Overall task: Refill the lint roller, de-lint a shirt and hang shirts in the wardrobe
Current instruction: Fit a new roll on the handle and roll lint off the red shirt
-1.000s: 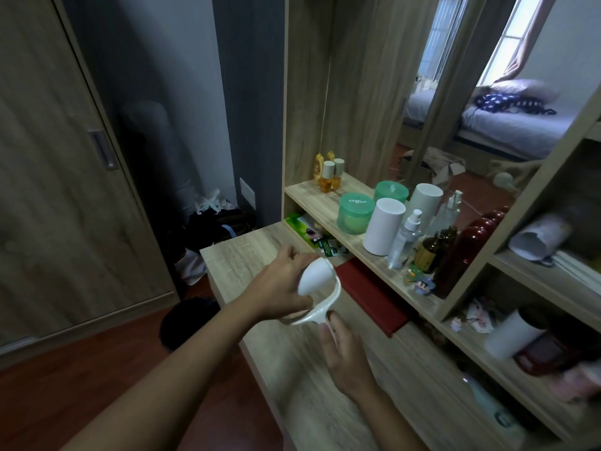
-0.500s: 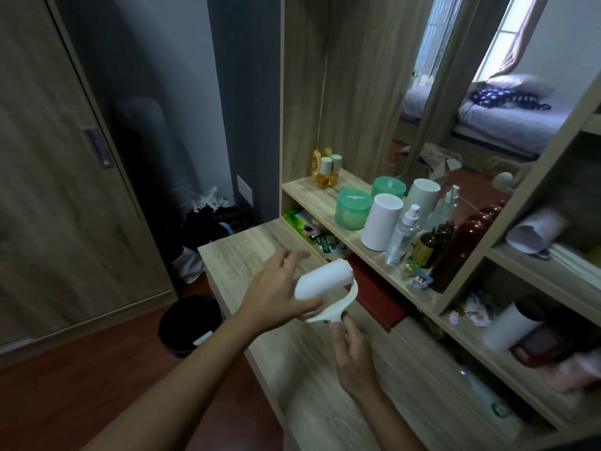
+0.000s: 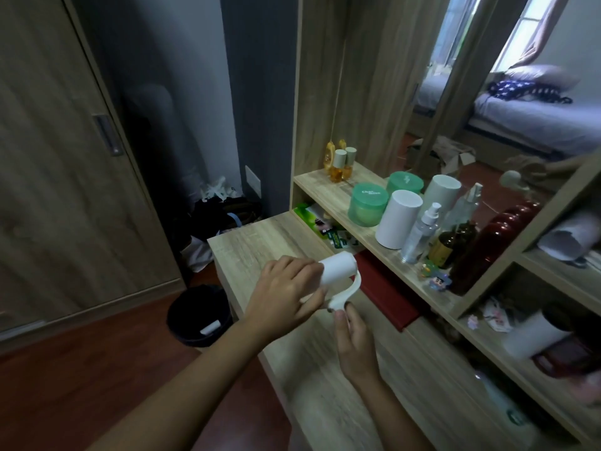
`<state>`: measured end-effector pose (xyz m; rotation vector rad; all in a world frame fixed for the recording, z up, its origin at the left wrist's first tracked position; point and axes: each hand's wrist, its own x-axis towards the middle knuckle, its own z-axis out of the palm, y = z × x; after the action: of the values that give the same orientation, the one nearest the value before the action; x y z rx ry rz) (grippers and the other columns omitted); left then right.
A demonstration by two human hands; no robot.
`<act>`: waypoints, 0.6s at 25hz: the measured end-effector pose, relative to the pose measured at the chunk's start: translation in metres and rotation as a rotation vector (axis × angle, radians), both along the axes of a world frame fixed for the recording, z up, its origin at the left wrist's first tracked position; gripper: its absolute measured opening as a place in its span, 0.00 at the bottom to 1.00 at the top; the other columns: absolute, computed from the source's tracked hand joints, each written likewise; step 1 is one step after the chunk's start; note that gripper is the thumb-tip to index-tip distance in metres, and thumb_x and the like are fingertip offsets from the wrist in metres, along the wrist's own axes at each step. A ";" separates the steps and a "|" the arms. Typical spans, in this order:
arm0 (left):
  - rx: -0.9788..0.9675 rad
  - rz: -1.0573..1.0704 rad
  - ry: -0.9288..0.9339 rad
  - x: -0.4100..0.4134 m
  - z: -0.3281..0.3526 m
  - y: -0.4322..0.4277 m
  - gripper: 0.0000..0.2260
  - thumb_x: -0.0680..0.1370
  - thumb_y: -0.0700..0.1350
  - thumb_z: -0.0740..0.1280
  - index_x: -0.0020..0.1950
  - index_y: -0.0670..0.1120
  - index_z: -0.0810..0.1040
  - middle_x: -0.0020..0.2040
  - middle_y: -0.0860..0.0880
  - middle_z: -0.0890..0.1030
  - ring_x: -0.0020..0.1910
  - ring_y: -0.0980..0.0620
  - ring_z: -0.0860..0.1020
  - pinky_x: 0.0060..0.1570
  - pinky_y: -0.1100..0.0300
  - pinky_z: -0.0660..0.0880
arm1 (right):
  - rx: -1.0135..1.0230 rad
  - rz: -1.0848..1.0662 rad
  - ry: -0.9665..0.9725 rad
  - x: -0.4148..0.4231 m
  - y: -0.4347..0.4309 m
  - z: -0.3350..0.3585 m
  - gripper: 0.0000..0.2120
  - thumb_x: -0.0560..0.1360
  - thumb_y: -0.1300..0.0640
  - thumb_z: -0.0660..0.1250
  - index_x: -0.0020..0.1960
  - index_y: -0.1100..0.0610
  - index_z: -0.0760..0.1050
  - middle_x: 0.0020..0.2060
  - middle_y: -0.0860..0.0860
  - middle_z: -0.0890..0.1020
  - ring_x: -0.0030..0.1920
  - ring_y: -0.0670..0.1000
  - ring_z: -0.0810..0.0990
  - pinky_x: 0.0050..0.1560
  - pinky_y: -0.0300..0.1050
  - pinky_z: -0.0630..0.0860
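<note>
Head view: left hand [image 3: 286,297] grips white roll [image 3: 338,271] lying lengthwise to its right; right hand [image 3: 354,343], below, pinches handle [image 3: 345,295].

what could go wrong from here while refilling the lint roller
The left hand wraps one end of the white roll; if it is not seated on the handle, it may slide off. The right hand holds only the handle's lower end, so a hard push could twist it loose. A dropped roll could bounce off the desk into the bin.
</note>
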<state>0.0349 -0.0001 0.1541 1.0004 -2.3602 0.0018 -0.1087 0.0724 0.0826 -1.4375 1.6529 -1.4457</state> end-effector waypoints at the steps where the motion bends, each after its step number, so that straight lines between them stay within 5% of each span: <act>1: 0.064 0.058 -0.017 0.006 0.001 -0.005 0.22 0.76 0.60 0.56 0.60 0.49 0.77 0.55 0.51 0.81 0.53 0.49 0.76 0.49 0.53 0.69 | -0.005 0.001 -0.007 0.005 -0.005 0.000 0.18 0.74 0.38 0.53 0.47 0.48 0.75 0.37 0.55 0.81 0.38 0.47 0.79 0.39 0.45 0.73; 5: 0.276 0.221 0.113 0.048 0.002 -0.036 0.32 0.75 0.65 0.46 0.70 0.48 0.69 0.64 0.48 0.76 0.63 0.49 0.71 0.59 0.53 0.65 | 0.024 0.058 -0.029 0.041 -0.045 -0.005 0.21 0.74 0.37 0.53 0.47 0.53 0.75 0.35 0.52 0.80 0.35 0.49 0.78 0.37 0.47 0.72; 10: 0.302 0.412 0.367 0.152 -0.012 -0.098 0.30 0.77 0.61 0.47 0.67 0.44 0.73 0.63 0.45 0.77 0.62 0.47 0.73 0.59 0.60 0.65 | 0.061 0.178 -0.007 0.123 -0.127 0.003 0.17 0.75 0.40 0.51 0.46 0.49 0.73 0.39 0.45 0.80 0.42 0.42 0.79 0.41 0.37 0.73; 13: 0.305 0.502 0.363 0.222 -0.014 -0.143 0.30 0.77 0.60 0.49 0.66 0.42 0.74 0.61 0.43 0.78 0.61 0.45 0.74 0.56 0.63 0.65 | 0.071 0.213 -0.017 0.179 -0.181 0.012 0.13 0.75 0.43 0.58 0.42 0.52 0.72 0.34 0.48 0.78 0.37 0.42 0.78 0.35 0.33 0.71; 15: 0.331 0.526 0.323 0.272 -0.013 -0.179 0.27 0.78 0.57 0.52 0.67 0.40 0.73 0.61 0.41 0.78 0.62 0.44 0.75 0.58 0.59 0.67 | 0.105 0.219 -0.027 0.222 -0.220 0.014 0.11 0.75 0.45 0.61 0.42 0.52 0.73 0.33 0.50 0.78 0.35 0.45 0.78 0.37 0.40 0.74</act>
<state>0.3068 -0.1793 0.1407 1.6215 -1.7840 -0.3321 0.1131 -0.1479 0.0970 -1.4814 1.4806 -1.2342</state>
